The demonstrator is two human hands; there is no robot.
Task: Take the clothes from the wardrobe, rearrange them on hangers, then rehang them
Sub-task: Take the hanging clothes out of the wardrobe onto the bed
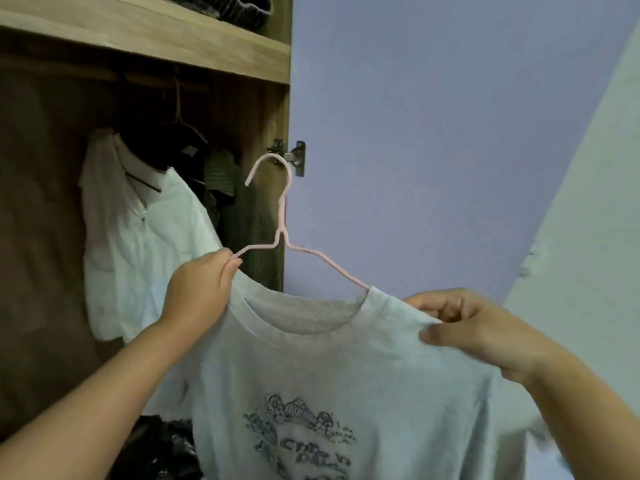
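A light grey T-shirt [332,372] with a dark blue print on its chest hangs in front of me on a pink hanger [284,216]. The hanger's arms run into the neck opening and its hook points up, free of any rail. My left hand [201,289] pinches the hanger's left arm together with the shirt's left shoulder. My right hand [478,327] pinches the fabric of the right shoulder between thumb and curled fingers. Both are held just outside the open wooden wardrobe [221,60].
Inside the wardrobe a white collared shirt [138,230] hangs at the left, with dark and striped garments [221,178] behind it. Dark clothes lie at the wardrobe bottom [162,445]. The lilac door [433,133] stands open at the right on its hinge [298,157].
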